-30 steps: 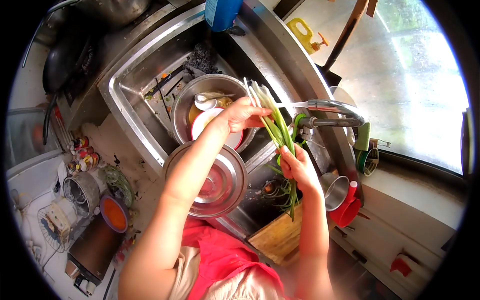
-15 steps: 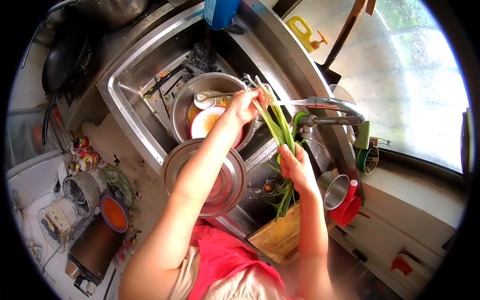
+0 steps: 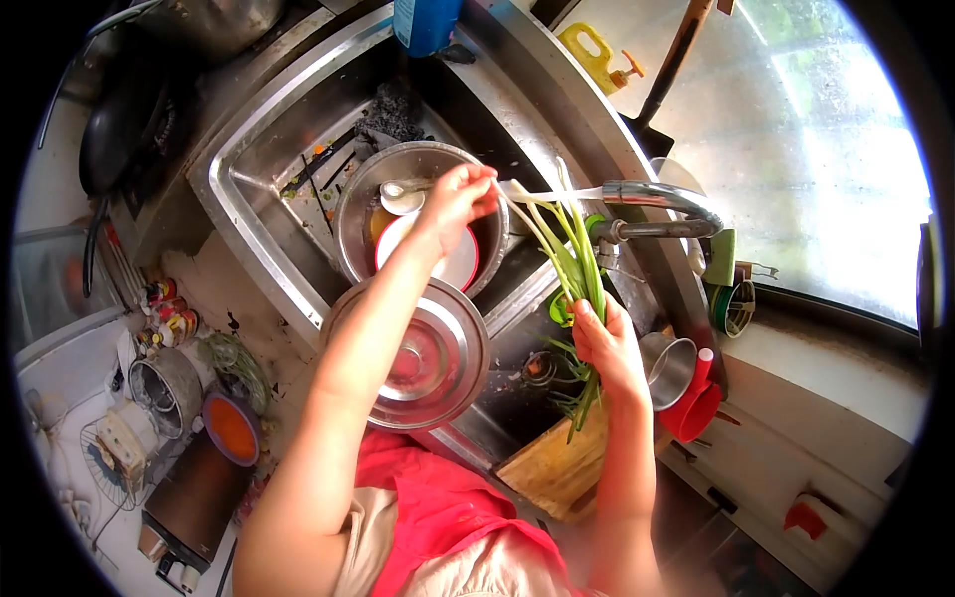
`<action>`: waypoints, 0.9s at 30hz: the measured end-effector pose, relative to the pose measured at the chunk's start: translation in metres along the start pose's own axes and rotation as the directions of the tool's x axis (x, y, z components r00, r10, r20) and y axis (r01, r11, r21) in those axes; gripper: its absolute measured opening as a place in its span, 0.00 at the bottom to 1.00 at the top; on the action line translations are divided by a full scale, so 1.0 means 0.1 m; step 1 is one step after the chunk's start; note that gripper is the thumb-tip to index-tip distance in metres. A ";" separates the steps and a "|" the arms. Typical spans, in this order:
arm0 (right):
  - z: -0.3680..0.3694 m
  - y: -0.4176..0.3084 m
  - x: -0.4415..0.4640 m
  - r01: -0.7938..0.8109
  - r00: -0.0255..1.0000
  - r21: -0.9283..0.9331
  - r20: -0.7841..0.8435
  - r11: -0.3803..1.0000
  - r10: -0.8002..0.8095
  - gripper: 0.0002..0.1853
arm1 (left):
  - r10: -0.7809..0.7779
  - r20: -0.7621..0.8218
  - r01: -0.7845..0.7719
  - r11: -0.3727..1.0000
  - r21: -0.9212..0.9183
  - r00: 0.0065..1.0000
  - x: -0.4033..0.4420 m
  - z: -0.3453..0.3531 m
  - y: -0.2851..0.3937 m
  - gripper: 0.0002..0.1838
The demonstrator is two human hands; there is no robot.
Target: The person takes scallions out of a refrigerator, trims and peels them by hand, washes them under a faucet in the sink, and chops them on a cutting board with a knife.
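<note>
My right hand [image 3: 609,346] is wrapped round a bunch of spring onions [image 3: 569,254], white ends pointing up and left, green leaves hanging below the fist. My left hand [image 3: 463,207] is pinched at the tip of a thin pale strand that runs to the bunch. Water from the tap [image 3: 662,194] streams left across the white ends. Under my left hand, a metal basin [image 3: 355,204] stands in the sink, holding a red-rimmed white bowl [image 3: 456,267] and a white spoon [image 3: 401,198]. My left forearm partly covers a round metal lid [image 3: 453,348].
Chopsticks and a dark scouring pad [image 3: 390,114] lie in the sink [image 3: 224,164]. A wooden board [image 3: 552,468] rests at the near edge. A metal cup [image 3: 668,368] and red scoop [image 3: 693,408] are to the right. A blue bottle [image 3: 426,25] stands at the back.
My left hand has moved left, away from the bunch, with a pale strand stretched between. My right hand has shifted slightly right and down with the spring onions.
</note>
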State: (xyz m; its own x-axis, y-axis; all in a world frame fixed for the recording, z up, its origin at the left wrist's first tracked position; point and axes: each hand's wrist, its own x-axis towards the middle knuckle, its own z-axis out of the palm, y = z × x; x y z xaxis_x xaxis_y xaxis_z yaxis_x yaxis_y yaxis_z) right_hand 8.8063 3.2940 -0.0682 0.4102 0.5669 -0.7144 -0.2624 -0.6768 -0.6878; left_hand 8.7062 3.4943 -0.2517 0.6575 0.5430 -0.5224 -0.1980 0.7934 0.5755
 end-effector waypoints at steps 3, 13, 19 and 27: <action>0.04 0.01 0.04 0.025 1.000 -0.059 -0.007 0.998 -0.026 0.13 | -0.242 0.262 0.318 0.899 -0.302 0.934 -0.19 0.02 -0.10 0.22; 0.15 0.14 0.08 0.034 0.999 -0.044 -0.024 0.998 -0.035 0.12 | -0.081 0.310 0.224 0.859 -0.460 0.947 -0.48 0.43 -0.09 0.09; 0.07 0.11 -0.08 -0.018 1.000 -0.055 -0.002 0.998 0.018 0.12 | 0.140 0.106 -0.041 0.771 -0.636 0.985 0.27 -0.22 -0.12 0.07; 0.05 0.10 -0.05 -0.035 0.999 -0.053 0.014 0.998 0.035 0.13 | 0.262 0.236 -0.328 0.892 0.309 0.936 -0.26 0.10 0.20 0.15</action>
State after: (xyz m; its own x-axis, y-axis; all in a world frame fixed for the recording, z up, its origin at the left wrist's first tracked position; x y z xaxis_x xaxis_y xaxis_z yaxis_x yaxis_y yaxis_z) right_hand 8.7973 3.2869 -0.0718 0.3886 0.5491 -0.7399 -0.2302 -0.7197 -0.6550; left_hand 8.6924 3.4937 -0.2207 0.7349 0.6513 -0.1890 -0.1679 0.4448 0.8798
